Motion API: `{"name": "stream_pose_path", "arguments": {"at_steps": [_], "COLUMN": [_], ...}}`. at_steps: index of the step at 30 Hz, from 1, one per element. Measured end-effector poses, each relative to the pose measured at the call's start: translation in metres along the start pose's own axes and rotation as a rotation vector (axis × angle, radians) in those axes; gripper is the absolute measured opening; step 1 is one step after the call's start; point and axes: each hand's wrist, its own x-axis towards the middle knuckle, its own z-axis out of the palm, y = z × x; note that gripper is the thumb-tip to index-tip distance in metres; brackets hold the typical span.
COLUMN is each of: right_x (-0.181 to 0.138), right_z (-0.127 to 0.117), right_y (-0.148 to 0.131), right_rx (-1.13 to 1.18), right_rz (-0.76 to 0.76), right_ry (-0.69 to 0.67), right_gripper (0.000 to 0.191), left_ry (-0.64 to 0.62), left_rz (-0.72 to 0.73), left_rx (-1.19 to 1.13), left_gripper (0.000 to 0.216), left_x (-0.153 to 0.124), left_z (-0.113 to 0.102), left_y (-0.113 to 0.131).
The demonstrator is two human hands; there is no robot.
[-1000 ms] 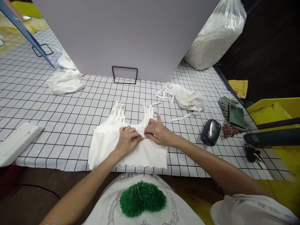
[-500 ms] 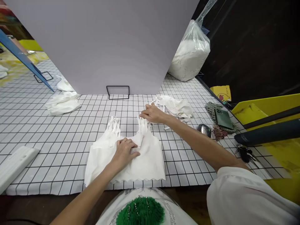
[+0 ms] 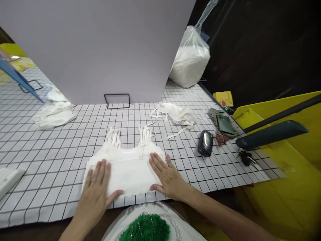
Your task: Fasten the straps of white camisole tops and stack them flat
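Observation:
A stack of white strappy camisole tops [image 3: 130,172] lies flat near the table's front edge, its several straps pointing away from me. My left hand [image 3: 96,187], a ring on one finger, rests flat on the left side of the stack. On the right side, my right hand [image 3: 167,177] presses down with fingers outstretched and thumb apart. Both hands are open and grip nothing. Beyond the stack to the right sits a crumpled white garment [image 3: 178,113] with loose straps trailing from it.
A grey panel [image 3: 95,50] stands at the back above a wire stand [image 3: 117,101]. White cloth [image 3: 54,115] lies left; a white box-like device [image 3: 10,180] is at the left edge. On the right are a black wrapped object [image 3: 205,143], phone [image 3: 225,124], keys [image 3: 247,157] and stuffed plastic bag [image 3: 190,60].
My right hand has left the straps and come down onto the stack's right side. My left hand has slid from the middle to the left side. The view has shifted right.

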Motion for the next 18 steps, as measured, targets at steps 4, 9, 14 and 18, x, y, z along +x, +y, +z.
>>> {"name": "stream_pose_path", "arguments": {"at_steps": [4,9,14,18], "right_x": [0.005,0.063,0.087,0.085], "right_z": [-0.038,-0.109,-0.15,-0.181], "right_y": [0.077,0.173,0.22,0.233], "right_rx": [0.104,0.087,0.173,0.253], "right_rz": [0.226,0.594,0.697,0.757], "right_ry": [0.21,0.525,0.597,0.759], "right_gripper": [0.061,0.022,0.009,0.012], "left_ry": [0.036,0.175,0.191,0.028], "left_rz": [-0.104,-0.076,0.015,0.022], "left_rx": [-0.103,-0.307,-0.44,-0.628], "left_gripper": [0.074,0.065,0.054,0.041], "left_x": [0.005,0.051,0.08,0.064], "left_z": [-0.011,-0.037,-0.066,-0.093], "left_y": [-0.024,0.002,0.015,0.018]}}
